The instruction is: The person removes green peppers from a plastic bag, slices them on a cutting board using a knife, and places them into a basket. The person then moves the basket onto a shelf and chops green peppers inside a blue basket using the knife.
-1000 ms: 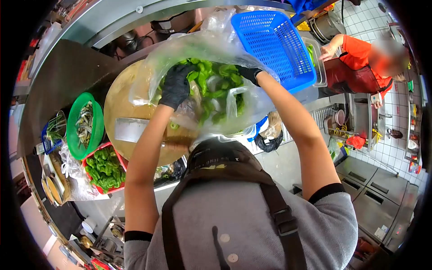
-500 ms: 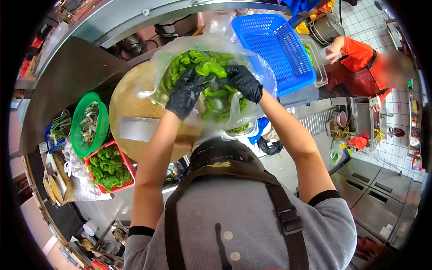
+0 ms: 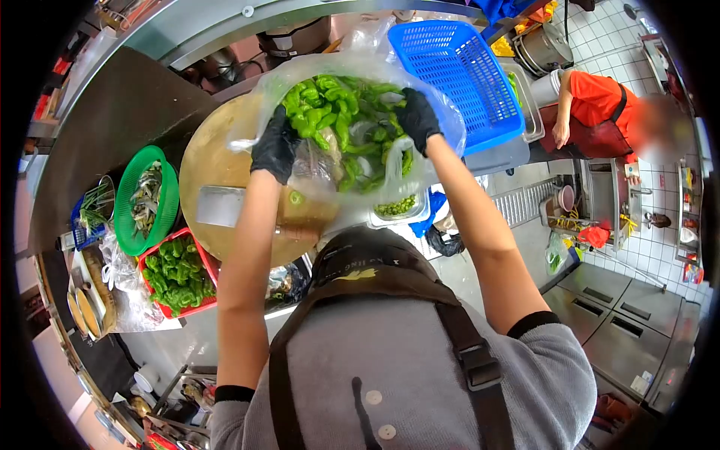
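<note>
The left hand [image 3: 276, 146] and the right hand [image 3: 418, 120], both in black gloves, stand well apart at opposite sides of a clear plastic bag [image 3: 391, 180]. Green peppers [image 3: 322, 105] lie inside the bag, in the space between the two sets of fingers. The left fingers touch, or lie just beside, the outermost peppers; the right fingers reach inward at the opposite side. Whether either set is clamped on film or pepper cannot be told, because film and glove overlap there.

Film extends outward past both hands, so the fingers appear to be within the mouth. This wide spacing probably braces the limp sides outward and gives access to the contents.

A round chopping board [image 3: 217, 161] extends below and to the left of the left fingers, apparently serving as a support. A cleaver [image 3: 219, 206] lies flat on it, wearer-side of the left fingers; this position presumably leaves the bag area unobstructed.

A blue basket [image 3: 516, 129] stands beyond and to the right of the right fingers, just beside the bag, a placement that suggests short reach. A red basket [image 3: 210, 262] of green peppers sits well apart, to the left and wearer-side of the left fingers.
</note>
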Demonstrator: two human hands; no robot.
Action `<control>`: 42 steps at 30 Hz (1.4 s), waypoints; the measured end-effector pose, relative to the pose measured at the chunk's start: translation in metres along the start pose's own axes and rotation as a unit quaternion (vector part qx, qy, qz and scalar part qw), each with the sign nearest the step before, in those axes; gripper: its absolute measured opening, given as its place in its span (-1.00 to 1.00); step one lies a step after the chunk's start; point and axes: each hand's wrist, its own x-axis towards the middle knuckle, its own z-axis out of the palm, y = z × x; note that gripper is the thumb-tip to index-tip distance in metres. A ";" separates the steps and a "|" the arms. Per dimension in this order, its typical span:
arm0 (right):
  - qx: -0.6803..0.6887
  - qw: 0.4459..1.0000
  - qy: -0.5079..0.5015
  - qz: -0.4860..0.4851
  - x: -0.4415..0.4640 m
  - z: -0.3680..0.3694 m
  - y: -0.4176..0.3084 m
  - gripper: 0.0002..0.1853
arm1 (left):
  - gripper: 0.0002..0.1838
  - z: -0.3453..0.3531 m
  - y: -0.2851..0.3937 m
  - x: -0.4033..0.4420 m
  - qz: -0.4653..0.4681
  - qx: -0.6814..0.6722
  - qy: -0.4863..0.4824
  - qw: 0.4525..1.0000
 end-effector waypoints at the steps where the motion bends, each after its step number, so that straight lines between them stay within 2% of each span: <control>1: -0.078 0.991 -0.106 0.027 0.013 -0.015 -0.003 -0.72 | -0.62 -0.006 0.003 0.011 0.032 0.050 0.026 0.998; 4: -0.165 0.967 -0.182 -0.063 0.037 0.014 0.006 -0.76 | -0.58 0.003 0.000 0.022 0.036 0.191 0.063 0.979; 5: -0.192 0.964 -0.181 -0.039 0.039 0.028 0.006 -0.76 | -0.53 0.009 -0.003 0.022 0.064 0.277 0.079 0.956; 7: -0.229 0.965 -0.115 -0.056 0.040 0.037 0.005 -0.76 | -0.49 0.015 -0.005 0.022 0.118 0.406 0.049 0.905; 9: -0.247 0.964 -0.075 -0.070 0.047 0.040 0.005 -0.75 | -0.37 0.017 0.000 0.022 0.151 0.521 0.024 0.840; 11: -0.226 0.964 -0.117 -0.078 0.056 0.033 0.007 -0.74 | -0.32 0.002 0.005 0.035 0.238 0.618 -0.003 0.749; 13: -0.200 0.961 -0.170 -0.085 0.061 0.025 0.007 -0.73 | -0.30 -0.007 0.016 0.033 0.295 0.714 -0.019 0.634; 16: -0.184 0.955 -0.215 -0.092 0.063 0.018 0.007 -0.71 | -0.43 0.009 0.028 -0.005 0.174 0.708 0.002 0.684; 17: -0.188 0.953 -0.219 -0.095 0.062 0.020 0.007 -0.70 | -0.49 0.007 0.026 -0.007 0.171 0.708 0.015 0.685; 20: -0.172 0.950 -0.240 -0.101 0.063 0.014 0.007 -0.66 | -0.50 0.018 0.023 -0.024 0.174 0.740 0.005 0.649; 21: -0.157 0.949 -0.255 -0.103 0.063 0.011 0.007 -0.65 | -0.60 0.018 0.024 -0.023 0.136 0.767 -0.010 0.627; 24: -0.075 0.944 -0.300 -0.110 0.073 0.003 0.013 -0.61 | -0.65 0.013 0.015 -0.028 0.094 0.526 -0.058 0.843; 25: -0.042 0.935 -0.333 -0.113 0.077 0.003 0.016 -0.59 | -0.68 0.028 0.017 -0.039 0.099 0.502 -0.054 0.858; 28: 0.216 0.920 -0.313 -0.090 0.071 -0.009 0.014 -0.60 | -0.68 0.033 0.015 -0.036 0.072 0.466 -0.070 0.879; 29: 0.469 0.787 -0.394 0.072 0.061 -0.031 -0.012 -0.58 | -0.64 0.038 0.013 -0.040 0.053 0.409 -0.060 0.909; 30: 0.496 0.763 -0.388 0.142 0.054 -0.034 -0.012 -0.60 | -0.63 0.045 0.012 -0.043 0.045 0.377 -0.056 0.923; 32: 0.647 0.650 -0.367 0.154 0.031 -0.027 -0.011 -0.58 | -0.63 0.057 0.009 -0.050 0.027 0.313 -0.050 0.948; 33: 0.682 0.616 -0.362 0.155 0.018 -0.031 -0.022 -0.58 | -0.59 0.057 0.005 -0.048 0.031 0.276 -0.064 0.959; 36: 0.784 0.494 -0.346 0.147 -0.009 -0.040 -0.053 -0.57 | -0.62 0.060 -0.003 -0.043 0.124 0.341 -0.160 0.918; 37: 0.818 0.441 -0.344 0.137 -0.013 -0.039 -0.056 -0.55 | -0.61 0.059 -0.002 -0.044 0.076 0.353 -0.134 0.923; 38: 0.848 0.386 -0.340 0.127 -0.019 -0.038 -0.058 -0.54 | -0.62 0.058 -0.004 -0.047 0.089 0.375 -0.096 0.918; 39: 0.864 0.361 -0.311 0.163 -0.023 -0.044 -0.064 -0.56 | -0.63 0.065 -0.004 -0.056 0.104 0.396 -0.058 0.910; 40: 0.850 0.403 -0.306 0.149 -0.027 -0.052 -0.069 -0.56 | -0.64 0.069 -0.004 -0.062 0.118 0.417 -0.019 0.901; 42: 0.816 0.483 -0.294 0.120 -0.035 -0.062 -0.077 -0.58 | -0.62 0.061 -0.004 -0.059 0.061 0.380 -0.033 0.922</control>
